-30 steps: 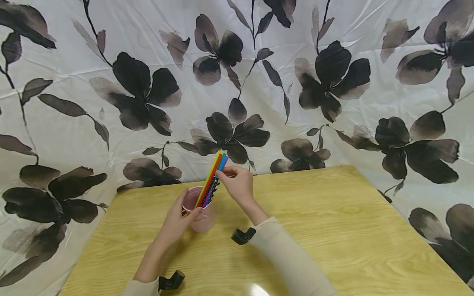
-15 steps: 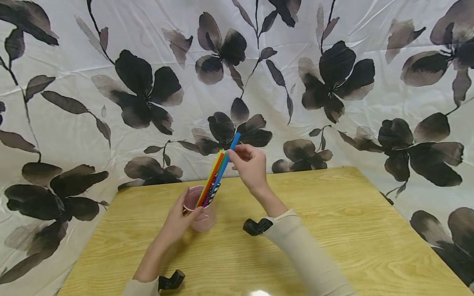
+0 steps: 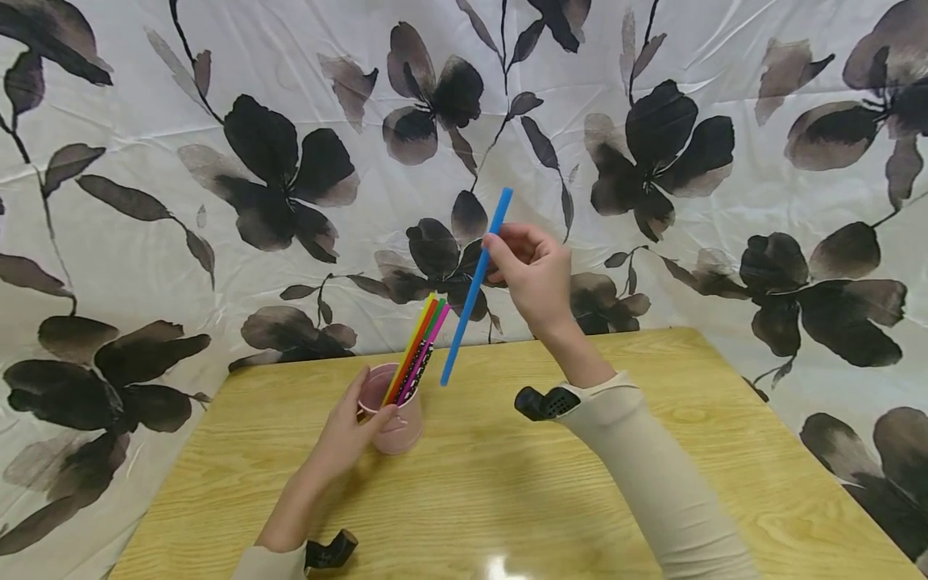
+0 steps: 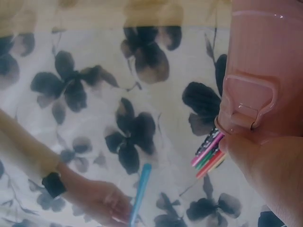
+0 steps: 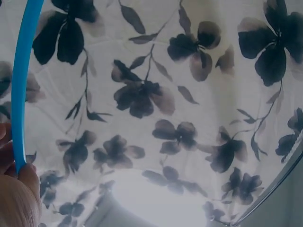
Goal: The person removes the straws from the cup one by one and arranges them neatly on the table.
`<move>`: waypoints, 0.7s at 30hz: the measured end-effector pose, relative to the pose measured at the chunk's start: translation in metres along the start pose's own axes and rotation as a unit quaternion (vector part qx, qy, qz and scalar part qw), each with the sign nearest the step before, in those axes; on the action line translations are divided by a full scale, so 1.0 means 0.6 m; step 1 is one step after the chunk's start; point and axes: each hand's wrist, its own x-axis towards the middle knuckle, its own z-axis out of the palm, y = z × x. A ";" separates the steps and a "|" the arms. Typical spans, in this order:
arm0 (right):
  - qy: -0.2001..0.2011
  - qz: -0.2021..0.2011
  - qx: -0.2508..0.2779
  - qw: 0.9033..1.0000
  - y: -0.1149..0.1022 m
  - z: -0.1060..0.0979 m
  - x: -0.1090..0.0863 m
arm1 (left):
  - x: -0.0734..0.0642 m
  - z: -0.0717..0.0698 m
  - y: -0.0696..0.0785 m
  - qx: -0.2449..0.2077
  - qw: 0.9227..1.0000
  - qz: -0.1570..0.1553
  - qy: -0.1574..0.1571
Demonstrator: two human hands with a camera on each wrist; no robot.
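I see left hand (image 3: pixel 343 433) gripping cup (image 3: pixel 403 431), right hand (image 3: pixel 540 278) pinching blue stick (image 3: pixel 470 300) (now out, at cup's one o'clock).

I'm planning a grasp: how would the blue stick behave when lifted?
The blue stick is probably stiff: the head view shows it straight in the right hand. It seems light, pinched only near its upper end. Its slim body might roll.
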 end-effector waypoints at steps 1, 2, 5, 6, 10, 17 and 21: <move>-0.003 -0.001 -0.007 1.000 -0.001 -0.003 0.002 | 0.000 0.000 0.001 0.001 1.000 -0.001 0.001; -0.006 -0.001 -0.015 1.000 0.000 -0.006 0.004 | 0.000 0.001 0.002 0.001 1.000 -0.003 0.002; -0.011 0.008 -0.030 0.999 0.008 -0.011 0.005 | 0.000 0.001 0.003 0.005 1.000 -0.002 0.004; -0.011 0.011 -0.032 0.999 0.013 -0.012 0.005 | 0.000 0.001 0.003 0.006 1.000 -0.002 0.005; -0.013 0.040 -0.040 0.998 0.039 -0.009 0.001 | -0.006 -0.005 0.000 0.010 1.000 -0.003 0.009; -0.012 0.090 -0.058 0.994 0.085 -0.009 -0.012 | -0.004 -0.006 -0.002 0.006 1.000 0.000 -0.003; -0.019 0.103 -0.072 0.992 0.116 -0.009 -0.022 | -0.005 -0.006 -0.001 0.003 1.000 -0.010 0.003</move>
